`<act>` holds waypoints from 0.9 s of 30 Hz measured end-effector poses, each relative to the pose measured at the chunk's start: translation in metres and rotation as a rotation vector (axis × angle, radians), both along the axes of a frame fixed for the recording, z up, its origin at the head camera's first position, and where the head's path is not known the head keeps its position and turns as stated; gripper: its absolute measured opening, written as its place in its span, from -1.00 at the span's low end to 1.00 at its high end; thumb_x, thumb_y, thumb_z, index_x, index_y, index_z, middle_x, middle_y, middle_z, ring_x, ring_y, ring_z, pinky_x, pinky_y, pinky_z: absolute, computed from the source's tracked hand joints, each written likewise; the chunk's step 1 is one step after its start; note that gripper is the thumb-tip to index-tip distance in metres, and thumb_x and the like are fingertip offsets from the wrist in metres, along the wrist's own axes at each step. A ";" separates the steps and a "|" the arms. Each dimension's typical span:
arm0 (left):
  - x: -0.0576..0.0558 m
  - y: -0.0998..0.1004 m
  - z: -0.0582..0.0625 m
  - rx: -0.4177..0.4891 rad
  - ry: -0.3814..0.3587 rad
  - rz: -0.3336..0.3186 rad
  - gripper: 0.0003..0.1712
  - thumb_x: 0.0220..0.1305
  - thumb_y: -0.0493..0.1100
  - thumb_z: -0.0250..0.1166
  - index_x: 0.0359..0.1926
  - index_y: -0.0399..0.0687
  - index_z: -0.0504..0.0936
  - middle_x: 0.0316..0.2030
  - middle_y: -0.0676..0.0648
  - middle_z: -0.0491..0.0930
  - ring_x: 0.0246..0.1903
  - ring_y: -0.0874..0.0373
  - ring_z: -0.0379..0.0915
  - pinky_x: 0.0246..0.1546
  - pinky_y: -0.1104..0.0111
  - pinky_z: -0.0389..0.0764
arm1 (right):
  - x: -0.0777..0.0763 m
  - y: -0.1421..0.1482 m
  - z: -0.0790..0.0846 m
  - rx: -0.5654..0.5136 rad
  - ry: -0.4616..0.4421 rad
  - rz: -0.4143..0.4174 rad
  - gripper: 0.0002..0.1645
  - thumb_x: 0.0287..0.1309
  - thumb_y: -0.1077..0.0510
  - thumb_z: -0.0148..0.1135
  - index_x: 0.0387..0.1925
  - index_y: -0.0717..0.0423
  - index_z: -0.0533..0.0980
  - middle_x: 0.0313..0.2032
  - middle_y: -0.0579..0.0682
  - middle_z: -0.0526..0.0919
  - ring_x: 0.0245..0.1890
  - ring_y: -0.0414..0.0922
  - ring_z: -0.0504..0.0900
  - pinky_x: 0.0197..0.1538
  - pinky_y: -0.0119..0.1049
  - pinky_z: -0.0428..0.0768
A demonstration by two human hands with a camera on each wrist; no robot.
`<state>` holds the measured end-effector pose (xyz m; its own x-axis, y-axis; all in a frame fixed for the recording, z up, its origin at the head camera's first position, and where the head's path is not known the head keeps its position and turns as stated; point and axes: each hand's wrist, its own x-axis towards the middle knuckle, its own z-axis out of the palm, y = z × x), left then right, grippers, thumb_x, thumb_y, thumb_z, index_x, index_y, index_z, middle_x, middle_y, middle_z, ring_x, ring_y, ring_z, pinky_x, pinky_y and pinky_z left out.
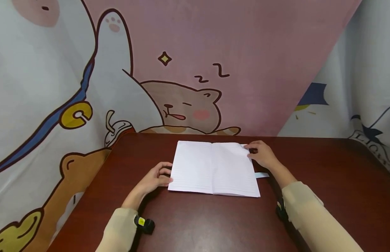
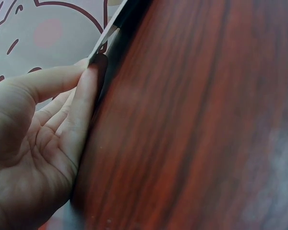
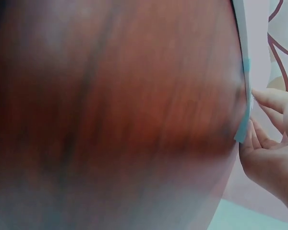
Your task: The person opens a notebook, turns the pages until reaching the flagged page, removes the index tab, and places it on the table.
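An open notebook [image 1: 195,168] with faintly lined white pages lies on the brown table, its fold running down the middle. My left hand [image 1: 157,177] pinches its left edge; in the left wrist view, thumb and forefinger meet on the thin edge [image 2: 104,40]. At the upper right edge, my right hand [image 1: 261,154] pinches the notebook between thumb and fingers, and the page corner there lifts slightly. From the right side a pale blue strip [image 1: 262,175] sticks out; it also shows beside the right hand [image 3: 271,139] in the right wrist view.
The dark reddish-brown table [image 1: 188,224] has wood grain and a rounded far edge. Behind it hangs a cloth [image 1: 261,63] printed with cartoon animals. A black device [image 1: 145,224] with a yellow mark is strapped at the left wrist, another dark one [image 1: 280,211] at the right.
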<state>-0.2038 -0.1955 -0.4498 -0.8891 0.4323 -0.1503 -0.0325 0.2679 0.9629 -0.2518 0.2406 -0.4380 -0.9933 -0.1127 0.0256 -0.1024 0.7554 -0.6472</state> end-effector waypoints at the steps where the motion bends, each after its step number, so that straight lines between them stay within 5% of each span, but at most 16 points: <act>1: -0.001 0.000 0.000 -0.002 0.006 0.002 -0.31 0.30 -0.36 0.30 0.37 -0.30 0.22 0.05 -0.38 0.53 -0.24 0.24 0.61 -0.15 0.36 0.67 | 0.000 -0.001 0.001 0.007 0.009 -0.001 -0.54 0.27 0.31 0.23 0.19 0.34 0.52 0.28 0.42 0.33 0.24 0.36 0.40 0.25 0.22 0.46; 9: -0.003 0.002 0.002 -0.020 0.002 0.014 -0.31 0.29 -0.36 0.31 0.38 -0.25 0.23 0.06 -0.35 0.53 -0.24 0.26 0.62 -0.12 0.33 0.67 | 0.002 -0.006 0.003 0.027 0.088 -0.006 -0.65 0.25 0.33 0.20 0.06 0.31 0.61 0.14 0.38 0.46 0.08 0.30 0.52 0.14 0.16 0.54; 16: -0.001 0.002 0.002 -0.023 -0.005 0.009 -0.32 0.30 -0.36 0.29 0.38 -0.24 0.24 0.08 -0.37 0.53 -0.23 0.25 0.61 -0.11 0.34 0.66 | 0.005 -0.006 0.003 0.013 0.086 -0.069 -0.63 0.31 0.25 0.21 0.13 0.18 0.58 -0.15 0.23 0.66 -0.19 0.06 0.54 -0.17 -0.18 0.49; 27: -0.005 0.001 0.001 -0.011 -0.011 0.016 -0.33 0.32 -0.39 0.26 0.39 -0.25 0.23 0.06 -0.35 0.53 -0.23 0.24 0.61 -0.13 0.36 0.66 | 0.005 -0.004 0.008 -0.066 0.063 -0.176 -0.57 0.26 0.20 0.27 0.11 0.32 0.51 -0.20 0.27 0.68 -0.28 0.04 0.56 -0.30 -0.33 0.45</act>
